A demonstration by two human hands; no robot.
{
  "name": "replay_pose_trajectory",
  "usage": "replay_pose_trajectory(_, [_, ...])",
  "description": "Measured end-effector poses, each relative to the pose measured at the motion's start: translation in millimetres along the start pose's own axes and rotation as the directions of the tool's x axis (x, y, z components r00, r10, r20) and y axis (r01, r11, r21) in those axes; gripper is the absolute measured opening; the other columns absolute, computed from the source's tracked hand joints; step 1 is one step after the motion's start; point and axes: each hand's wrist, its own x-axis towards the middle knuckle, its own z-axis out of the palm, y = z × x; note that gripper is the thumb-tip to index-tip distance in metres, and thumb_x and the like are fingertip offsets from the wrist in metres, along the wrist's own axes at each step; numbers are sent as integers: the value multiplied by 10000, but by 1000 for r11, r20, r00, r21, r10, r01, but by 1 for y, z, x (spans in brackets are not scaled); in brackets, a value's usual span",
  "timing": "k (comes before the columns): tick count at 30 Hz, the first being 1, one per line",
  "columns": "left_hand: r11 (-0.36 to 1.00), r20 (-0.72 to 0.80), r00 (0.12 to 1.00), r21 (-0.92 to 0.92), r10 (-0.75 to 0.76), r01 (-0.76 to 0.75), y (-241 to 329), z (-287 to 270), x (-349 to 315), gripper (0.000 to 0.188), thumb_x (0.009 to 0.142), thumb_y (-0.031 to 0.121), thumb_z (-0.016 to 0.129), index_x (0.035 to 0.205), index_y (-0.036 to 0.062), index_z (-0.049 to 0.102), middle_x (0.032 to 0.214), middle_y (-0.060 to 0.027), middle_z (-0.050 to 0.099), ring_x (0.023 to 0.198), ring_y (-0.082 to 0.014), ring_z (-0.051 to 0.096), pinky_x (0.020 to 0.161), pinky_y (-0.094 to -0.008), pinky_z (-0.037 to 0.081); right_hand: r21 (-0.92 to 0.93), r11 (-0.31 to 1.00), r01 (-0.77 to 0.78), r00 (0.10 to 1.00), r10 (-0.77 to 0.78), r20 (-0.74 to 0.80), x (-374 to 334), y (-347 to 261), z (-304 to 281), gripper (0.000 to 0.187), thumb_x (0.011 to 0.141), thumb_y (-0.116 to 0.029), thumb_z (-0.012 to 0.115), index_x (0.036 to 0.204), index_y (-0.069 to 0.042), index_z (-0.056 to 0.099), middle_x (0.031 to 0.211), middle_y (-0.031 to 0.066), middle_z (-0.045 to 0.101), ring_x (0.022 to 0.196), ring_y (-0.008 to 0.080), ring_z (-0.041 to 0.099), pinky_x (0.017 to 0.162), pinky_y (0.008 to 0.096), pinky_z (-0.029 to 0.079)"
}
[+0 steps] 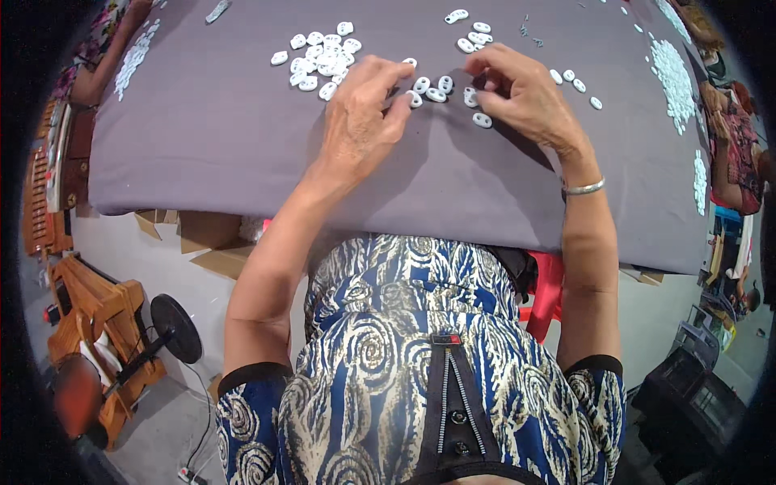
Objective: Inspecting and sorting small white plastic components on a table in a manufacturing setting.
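Observation:
Small white oval plastic pieces with two holes lie on the grey cloth. My left hand is over the cloth, with thumb and index finger apart. A white piece shows at its thumb tip, and another is by the index fingertip. My right hand has curled fingers, its thumb against a white piece; the fingers behind are partly hidden. Between the hands lie several pieces, including one white piece. Just below the right thumb rests a further piece.
A heap of white pieces lies left of my hands. Small grey metal parts are scattered at the far right. Larger spreads of white bits lie near the right edge. Other people sit at both sides. A wooden chair stands at left.

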Motion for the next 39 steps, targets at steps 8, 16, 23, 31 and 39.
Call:
replay_pose_trajectory(8, [999,8,1000,-36,-21,21,-1,0,0,231,780,-14,625,1010,3,605,937,-81,600,846,-201,600,767,-296,480,-124,992,-2,999,-3,-37,0,4,7,114,791,-114,614,831,-8,606,759,108,600,659,255,579,619,347,460])
replay_pose_trajectory(16, [997,31,999,-74,-31,33,4,1,-1,196,796,10,624,992,11,611,922,-75,600,814,-188,591,742,-286,474,-128,979,-156,986,163,45,-2,-7,12,166,716,-149,635,797,-11,592,694,118,596,660,280,588,618,382,465])
replay_pose_trajectory(23, [997,28,999,-61,-36,38,3,1,-2,188,799,13,625,987,9,616,921,-78,603,818,-190,594,743,-284,473,-226,967,-116,993,118,-6,-6,-16,13,174,701,-144,607,790,3,589,716,150,614,704,336,609,625,415,467])
replay_pose_trajectory(31, [994,-17,1000,-109,5,-6,5,3,0,182,769,-3,610,951,5,622,879,-107,595,747,-236,604,661,-330,489,-178,983,-44,998,49,27,-6,-14,13,131,701,-89,557,782,12,568,675,163,593,673,365,578,614,436,443])
replay_pose_trajectory(39, [981,-9,999,-186,-53,51,14,1,-1,179,789,-7,610,966,-6,627,889,-88,600,712,-174,594,643,-284,488,223,972,-74,987,104,-124,-1,-7,17,105,780,-80,628,829,12,617,642,49,592,597,95,534,556,244,436])
